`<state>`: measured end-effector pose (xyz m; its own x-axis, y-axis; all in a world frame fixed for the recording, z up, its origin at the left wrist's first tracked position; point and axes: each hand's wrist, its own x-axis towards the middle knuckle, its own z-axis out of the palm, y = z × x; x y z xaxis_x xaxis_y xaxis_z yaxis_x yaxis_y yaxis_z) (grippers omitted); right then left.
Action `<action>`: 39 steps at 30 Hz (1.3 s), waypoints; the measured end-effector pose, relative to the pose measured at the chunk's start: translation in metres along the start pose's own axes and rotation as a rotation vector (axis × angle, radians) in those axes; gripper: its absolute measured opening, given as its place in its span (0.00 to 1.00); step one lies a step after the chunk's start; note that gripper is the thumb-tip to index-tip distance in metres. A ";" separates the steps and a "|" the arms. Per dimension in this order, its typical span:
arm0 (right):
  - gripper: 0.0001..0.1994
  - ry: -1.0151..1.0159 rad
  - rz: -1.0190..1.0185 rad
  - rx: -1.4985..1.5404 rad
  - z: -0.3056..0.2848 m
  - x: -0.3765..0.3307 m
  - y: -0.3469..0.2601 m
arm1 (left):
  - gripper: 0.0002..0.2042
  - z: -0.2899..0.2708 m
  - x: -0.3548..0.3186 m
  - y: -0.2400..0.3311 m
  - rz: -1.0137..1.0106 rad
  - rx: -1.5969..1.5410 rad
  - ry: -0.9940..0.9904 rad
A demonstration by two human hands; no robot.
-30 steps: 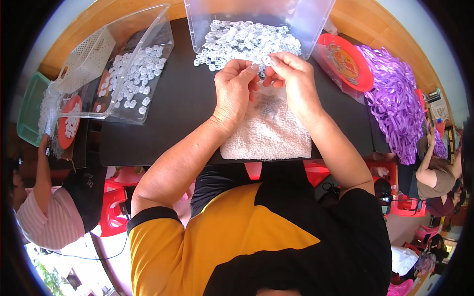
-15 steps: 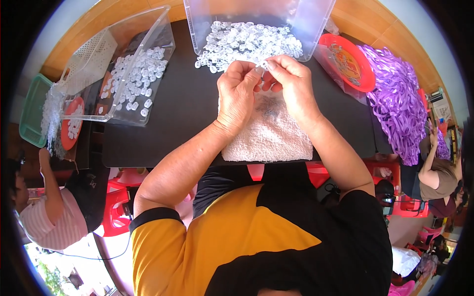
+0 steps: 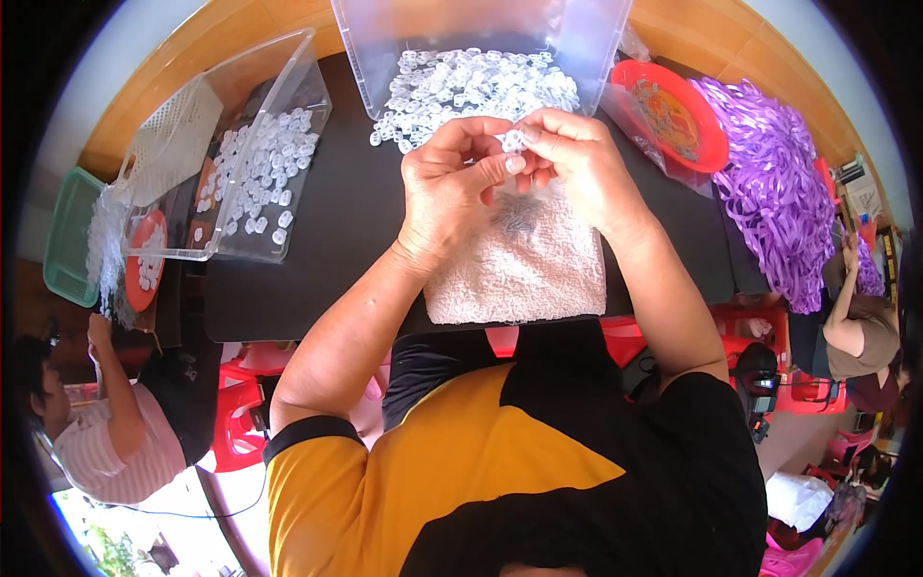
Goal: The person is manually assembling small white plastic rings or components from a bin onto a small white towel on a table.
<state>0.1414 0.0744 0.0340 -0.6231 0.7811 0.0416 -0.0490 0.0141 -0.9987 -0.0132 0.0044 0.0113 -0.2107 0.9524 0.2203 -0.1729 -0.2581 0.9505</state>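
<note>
Over the towel, my left hand (image 3: 440, 183) and my right hand (image 3: 588, 165) meet at a small white plastic piece (image 3: 513, 141). My right thumb and fingers pinch it from the right. Curled round its other side are my left thumb and index finger. My fingers partly hide the piece, so anything else in them does not show. Beneath lies a cream towel (image 3: 519, 288), bearing a little heap of small grey metal parts (image 3: 516, 223). Just beyond my hands, many similar white plastic pieces (image 3: 481, 87) spill from a clear bin (image 3: 577, 29) lying on its side.
To the left, a clear box (image 3: 288, 163) holds more white pieces. A red bowl (image 3: 707, 125) of small metal parts stands right, beside a heap of purple straps (image 3: 769, 192). People sit at far left (image 3: 115, 423) and far right (image 3: 860, 317). The black table's edge (image 3: 288, 332) is near me.
My left thumb and index finger have spread slightly apart around the white piece, which shows more plainly. The whole view has shifted a little; the towel and its metal parts lie as before.
</note>
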 end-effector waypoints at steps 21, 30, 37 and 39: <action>0.16 -0.131 -0.015 0.122 -0.001 -0.003 0.007 | 0.12 -0.002 -0.007 0.001 0.073 -0.047 -0.103; 0.15 -0.170 0.042 0.238 0.002 -0.005 0.006 | 0.11 0.004 -0.013 0.012 0.050 -0.242 -0.148; 0.14 -0.151 0.020 0.282 0.001 -0.005 0.007 | 0.10 0.006 -0.013 0.011 0.116 -0.119 -0.159; 0.14 -0.191 0.041 0.283 0.002 -0.006 0.005 | 0.10 0.005 -0.014 0.010 0.120 -0.216 -0.173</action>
<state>0.1433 0.0689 0.0285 -0.7625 0.6461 0.0335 -0.2192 -0.2093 -0.9530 -0.0076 -0.0111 0.0188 -0.0781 0.9217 0.3799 -0.3613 -0.3813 0.8509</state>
